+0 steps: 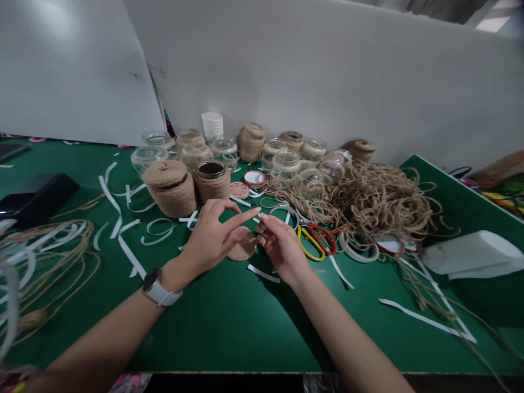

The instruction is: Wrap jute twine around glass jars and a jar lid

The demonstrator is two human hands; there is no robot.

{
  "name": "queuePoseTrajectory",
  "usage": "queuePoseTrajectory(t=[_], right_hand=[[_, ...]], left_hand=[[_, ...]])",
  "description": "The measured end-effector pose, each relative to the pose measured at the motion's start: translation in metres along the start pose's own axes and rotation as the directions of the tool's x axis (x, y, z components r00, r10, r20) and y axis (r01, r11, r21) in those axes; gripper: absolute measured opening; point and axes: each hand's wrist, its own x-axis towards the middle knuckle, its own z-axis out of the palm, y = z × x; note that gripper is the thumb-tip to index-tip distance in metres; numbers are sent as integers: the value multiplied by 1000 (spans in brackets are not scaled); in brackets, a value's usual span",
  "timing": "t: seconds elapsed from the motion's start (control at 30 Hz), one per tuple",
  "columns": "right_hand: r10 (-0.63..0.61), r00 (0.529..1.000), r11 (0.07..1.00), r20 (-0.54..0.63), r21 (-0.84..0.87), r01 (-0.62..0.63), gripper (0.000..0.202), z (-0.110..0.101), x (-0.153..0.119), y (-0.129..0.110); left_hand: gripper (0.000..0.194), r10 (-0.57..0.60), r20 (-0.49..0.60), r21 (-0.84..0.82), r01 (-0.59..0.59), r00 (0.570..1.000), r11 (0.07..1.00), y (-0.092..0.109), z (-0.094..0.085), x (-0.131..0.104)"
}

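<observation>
Currently, left hand [215, 232] index extended, thumb apart; right hand [283, 245] fingertips narrow, can't tell contents; twine-covered disc [243, 250] beneath.

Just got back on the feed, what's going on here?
A person's left hand and right hand are close together at the fingertips; anything between them is too small to make out. A round twine-covered disc shows between the hands. Scissors lie beside the right hand, and twine-wrapped jars stand behind.

Dark-screened watch [156, 286], pale strap [166, 297], bare forearms [327, 314]
</observation>
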Motion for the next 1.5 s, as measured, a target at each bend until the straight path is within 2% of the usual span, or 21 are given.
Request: queuePoseTrajectory(t=[0.1, 0.17, 0.2, 0.23, 0.3, 0.37, 0.4, 0.47, 0.57, 0.77, 0.97, 1.17, 1.5], right_hand=[[-52, 998, 996, -42, -78, 48, 26, -4, 3, 0], [-128, 991, 964, -31, -238, 117, 25, -8, 5, 0], [-163, 987, 925, 6, -347, 155, 24, -10, 6, 1], [-187, 981, 867, 58, -459, 193, 22, -11, 6, 2], [-209, 964, 710, 166, -652, 267, 20, -13, 6, 6], [-222, 945, 540, 239, -777, 324, 19, -13, 6, 11], [-233, 936, 464, 263, -816, 345, 19, -13, 6, 13], [-241, 923, 359, 299, -856, 371, 18, -13, 6, 16], [-230, 919, 282, 320, -882, 378, 17, -12, 6, 17], [-218, 936, 234, 274, -917, 323, 17, -6, 4, 16], [-214, 958, 219, 193, -946, 239, 19, 0, 3, 16], [-219, 965, 206, 141, -961, 187, 20, 4, 4, 16], [-171, 980, 282, 99, -948, 145, 18, 3, 4, 16]], left_hand=[[40, -34, -147, 8, 35, 989, 999, -3, -8, 3], [40, -136, -205, -33, 132, 969, 991, -6, -13, 6], [40, -197, -197, -56, 190, 960, 980, -7, -14, 6], [40, -249, -155, -70, 241, 956, 968, -8, -15, 7], [38, -293, 2, -69, 292, 956, 954, -10, -15, 3], [36, -256, 161, -45, 266, 953, 963, -9, -13, -5], [35, -221, 204, -29, 232, 954, 972, -7, -12, -10], [31, -170, 227, 19, 170, 959, 985, -3, -11, -22], [29, -89, 252, 57, 77, 964, 995, 2, -11, -37], [34, -40, 239, 75, 22, 970, 997, 2, -9, -43], [29, -100, 254, 28, 96, 962, 995, 3, -8, -43], [33, -122, 286, 7, 125, 950, 992, 2, -7, -44], [33, -67, 317, 40, 57, 946, 998, 3, -10, -46]])
